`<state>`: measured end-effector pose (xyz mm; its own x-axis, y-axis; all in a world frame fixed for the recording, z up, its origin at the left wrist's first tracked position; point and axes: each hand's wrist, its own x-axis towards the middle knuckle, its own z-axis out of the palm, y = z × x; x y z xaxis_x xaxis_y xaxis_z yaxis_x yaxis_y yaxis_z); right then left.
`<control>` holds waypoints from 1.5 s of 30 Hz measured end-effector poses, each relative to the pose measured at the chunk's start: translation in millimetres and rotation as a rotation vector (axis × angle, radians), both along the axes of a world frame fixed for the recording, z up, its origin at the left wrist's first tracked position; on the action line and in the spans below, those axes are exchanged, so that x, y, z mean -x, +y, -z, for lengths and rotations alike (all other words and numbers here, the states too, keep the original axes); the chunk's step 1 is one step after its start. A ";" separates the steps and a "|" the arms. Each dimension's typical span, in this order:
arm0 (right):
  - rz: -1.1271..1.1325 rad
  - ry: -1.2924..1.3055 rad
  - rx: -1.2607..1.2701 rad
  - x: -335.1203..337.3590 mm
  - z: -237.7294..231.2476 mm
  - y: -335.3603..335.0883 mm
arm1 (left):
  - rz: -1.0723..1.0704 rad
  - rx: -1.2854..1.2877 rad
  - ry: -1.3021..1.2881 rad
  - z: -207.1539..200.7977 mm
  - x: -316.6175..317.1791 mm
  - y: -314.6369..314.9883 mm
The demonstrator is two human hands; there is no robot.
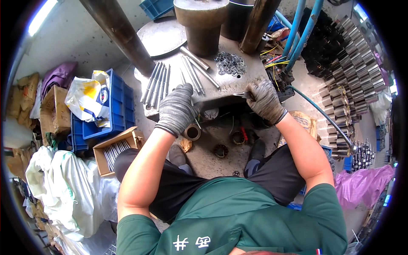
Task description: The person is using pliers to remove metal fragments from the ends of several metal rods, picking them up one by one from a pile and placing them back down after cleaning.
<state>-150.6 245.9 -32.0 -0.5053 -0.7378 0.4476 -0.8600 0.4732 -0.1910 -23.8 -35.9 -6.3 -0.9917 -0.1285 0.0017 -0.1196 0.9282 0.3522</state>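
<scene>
Both my hands wear grey knitted gloves. My left hand is closed at the front edge of the metal bench, around a thin metal rod whose end shows above the fingers. Several similar rods lie side by side to its left, and others lie just beyond it. My right hand is closed at the bench's right front, pinching a small pointed metal piece; its kind is hidden by the fingers. A heap of small metal rings lies between the hands, farther back.
A thick steel cylinder stands on the bench between dark posts. At left are blue crates and a carton of rods. Stacked metal cylinders and a hose are at right. Rings and parts lie beneath the bench.
</scene>
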 end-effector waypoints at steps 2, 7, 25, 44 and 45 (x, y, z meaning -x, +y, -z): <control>0.025 -0.118 0.067 -4.1 -5.0 -0.4 | -0.041 -0.069 0.018 1.9 -5.0 1.2; 0.139 -0.469 0.261 -21.7 -27.5 0.3 | -0.179 -0.429 0.081 7.7 -4.3 -12.1; -0.041 -1.848 0.947 -70.6 -25.6 -7.4 | 0.122 -1.455 -0.025 3.8 -18.0 47.6; -0.052 -2.335 0.950 -67.0 -35.1 -6.1 | -0.065 -1.487 -0.055 5.0 -10.2 51.3; -0.066 -2.251 0.858 -68.7 -44.2 -4.3 | -0.128 -1.543 -0.045 5.9 -8.6 51.3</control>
